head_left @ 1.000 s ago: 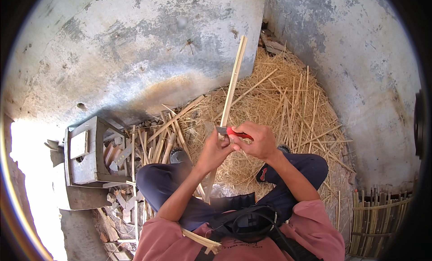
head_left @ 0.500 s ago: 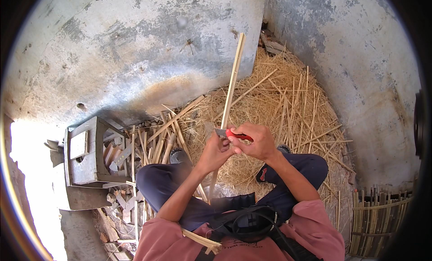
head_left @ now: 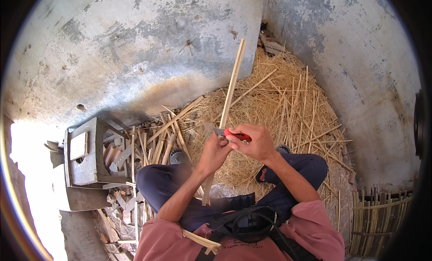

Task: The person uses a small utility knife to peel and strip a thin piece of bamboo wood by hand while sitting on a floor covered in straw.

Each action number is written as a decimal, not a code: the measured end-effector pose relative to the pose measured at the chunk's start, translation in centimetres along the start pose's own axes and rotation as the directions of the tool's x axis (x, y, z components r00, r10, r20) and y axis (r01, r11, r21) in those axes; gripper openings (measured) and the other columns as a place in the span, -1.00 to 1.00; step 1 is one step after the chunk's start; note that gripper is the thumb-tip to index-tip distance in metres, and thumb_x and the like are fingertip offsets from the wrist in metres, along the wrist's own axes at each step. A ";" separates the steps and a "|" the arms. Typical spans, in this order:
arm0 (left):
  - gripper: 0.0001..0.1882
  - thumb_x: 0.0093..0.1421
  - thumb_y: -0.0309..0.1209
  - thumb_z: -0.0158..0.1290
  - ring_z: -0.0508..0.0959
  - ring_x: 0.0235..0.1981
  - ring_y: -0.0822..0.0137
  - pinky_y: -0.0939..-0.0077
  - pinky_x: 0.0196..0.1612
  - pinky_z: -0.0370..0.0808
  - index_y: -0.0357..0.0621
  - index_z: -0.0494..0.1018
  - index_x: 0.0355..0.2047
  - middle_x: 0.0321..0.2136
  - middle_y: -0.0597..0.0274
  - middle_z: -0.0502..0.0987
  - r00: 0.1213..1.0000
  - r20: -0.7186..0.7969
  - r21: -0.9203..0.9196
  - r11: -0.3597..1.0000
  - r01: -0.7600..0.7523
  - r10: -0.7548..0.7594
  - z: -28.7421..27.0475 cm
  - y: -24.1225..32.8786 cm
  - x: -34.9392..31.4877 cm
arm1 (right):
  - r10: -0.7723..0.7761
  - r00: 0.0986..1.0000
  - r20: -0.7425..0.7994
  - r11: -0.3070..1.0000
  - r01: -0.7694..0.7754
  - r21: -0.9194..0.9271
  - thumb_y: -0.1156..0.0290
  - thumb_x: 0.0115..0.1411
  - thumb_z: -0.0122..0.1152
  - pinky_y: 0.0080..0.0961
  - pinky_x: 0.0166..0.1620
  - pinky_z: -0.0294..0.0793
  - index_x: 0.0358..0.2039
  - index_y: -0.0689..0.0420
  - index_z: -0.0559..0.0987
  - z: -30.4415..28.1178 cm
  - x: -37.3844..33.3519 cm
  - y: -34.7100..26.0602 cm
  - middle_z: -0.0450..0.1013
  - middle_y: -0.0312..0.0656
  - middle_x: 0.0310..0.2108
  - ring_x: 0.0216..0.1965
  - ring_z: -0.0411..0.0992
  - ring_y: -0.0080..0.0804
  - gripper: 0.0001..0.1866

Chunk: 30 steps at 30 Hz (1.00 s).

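A long pale bamboo strip point(head_left: 234, 81) slants up and away from my hands, its far end in front of the wall. My left hand point(head_left: 214, 153) is closed around its lower part, and the tail comes out below, over my lap. In my right hand point(head_left: 256, 144) is a knife point(head_left: 242, 137) with a red handle, its grey blade pointing left and lying against the strip just above my left fingers. Both hands meet in front of my crossed legs, the thumbs close together. My fingers partly hide where blade and strip touch.
Shavings point(head_left: 256, 103) and loose strips heap the floor ahead and right. A grey wooden box frame point(head_left: 85, 148) stands at the left, with scrap wood beside it. Pale strips point(head_left: 202, 240) lie against my shirt. A slatted basket point(head_left: 380, 220) sits at the lower right, near worn walls.
The bamboo strip has slid a little toward me, its tail shifting down and left. Both hands keep their hold and have hardly moved.
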<state>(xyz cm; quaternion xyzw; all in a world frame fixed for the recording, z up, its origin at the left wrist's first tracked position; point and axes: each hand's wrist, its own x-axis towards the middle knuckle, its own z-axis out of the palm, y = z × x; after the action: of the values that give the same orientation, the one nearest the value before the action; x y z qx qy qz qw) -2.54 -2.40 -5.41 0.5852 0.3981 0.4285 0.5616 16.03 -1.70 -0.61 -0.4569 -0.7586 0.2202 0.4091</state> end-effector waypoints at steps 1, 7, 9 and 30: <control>-0.45 0.29 -0.34 0.35 0.65 -0.07 0.46 0.48 -0.07 0.61 -0.40 0.35 0.10 -0.14 0.05 0.70 1.000 -0.014 -0.001 1.000 -0.003 0.003 0.1 0.2 0.0 | 0.000 1.000 -0.006 1.000 0.001 0.005 0.10 0.23 0.49 -0.43 -0.46 0.50 -0.26 0.03 0.73 0.0 0.0 0.0 0.59 -0.25 -0.49 -0.52 0.57 -0.38 -0.73; -0.44 0.31 -0.31 0.34 0.65 -0.05 0.42 0.46 -0.07 0.62 -0.40 0.33 0.12 -0.13 0.03 0.67 0.998 0.005 0.075 0.995 0.069 -0.070 -0.2 -0.2 0.1 | -0.033 0.999 -0.032 0.999 0.032 -0.014 0.15 0.24 0.46 -0.41 -0.43 0.53 -0.23 0.03 0.73 0.4 -0.2 0.2 0.61 -0.24 -0.44 -0.49 0.61 -0.32 -0.76; -0.45 0.34 -0.30 0.31 0.65 -0.06 0.41 0.46 -0.11 0.61 -0.41 0.33 0.11 -0.17 0.03 0.66 1.000 -0.005 -0.040 0.999 -0.029 0.029 0.3 -0.4 0.1 | -0.041 0.999 -0.035 0.999 0.040 -0.024 0.16 0.25 0.44 -0.39 -0.42 0.55 -0.25 0.05 0.71 0.4 -0.1 0.2 0.62 -0.23 -0.43 -0.46 0.63 -0.29 -0.76; -0.64 0.52 -0.20 0.06 0.39 -0.49 0.56 0.51 -0.44 0.38 -0.29 0.45 0.05 -0.50 0.38 0.45 0.998 -0.067 0.295 0.955 0.018 0.001 -0.6 0.1 0.5 | 0.163 0.934 0.318 0.952 -0.233 0.198 0.45 0.29 0.24 -0.43 -0.30 0.43 -0.07 0.18 0.51 -1.5 0.4 1.0 0.54 -0.17 -0.43 -0.43 0.47 -0.45 -0.78</control>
<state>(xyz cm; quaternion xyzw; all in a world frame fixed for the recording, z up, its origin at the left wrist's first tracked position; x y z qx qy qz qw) -2.92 -1.77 -5.24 0.6462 0.4786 0.3811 0.4563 17.70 -0.93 -0.31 -0.4421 -0.7303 0.4138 0.3163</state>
